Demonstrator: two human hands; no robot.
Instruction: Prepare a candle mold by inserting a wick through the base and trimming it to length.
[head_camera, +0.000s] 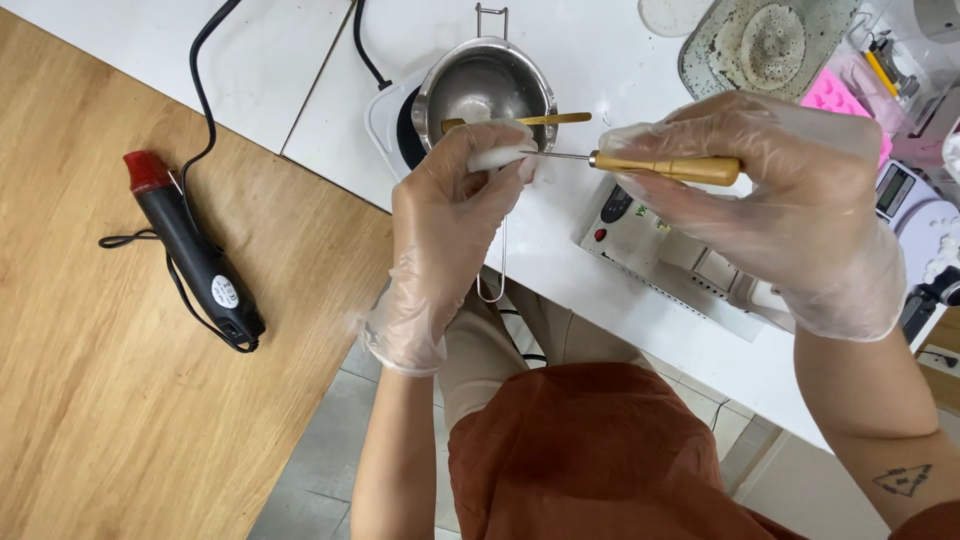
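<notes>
Fingers of your left hand are pinched together on a small white piece, thumb below and fingertips above, holding it level just in front of the pot; fingers of your right hand are wrapped shut around the wooden handle of a tool, whose thin metal shaft runs left and meets the piece at its right end; both hands wear clear gloves.

Judgement: the piece is held up off the table so the tip can reach it squarely; the grip close to the handle's front gives fine control.

Appearance of the piece: pale, matte, rounded at its edge, mostly hidden by your fingertips; whether the tip has entered it cannot be told.

Surroundings: the steel pot sits on a small white hotplate with a gold spoon lying across its rim; a black heat gun with red nozzle lies well apart on the wooden table; a pink mould lies beyond your right hand.
</notes>
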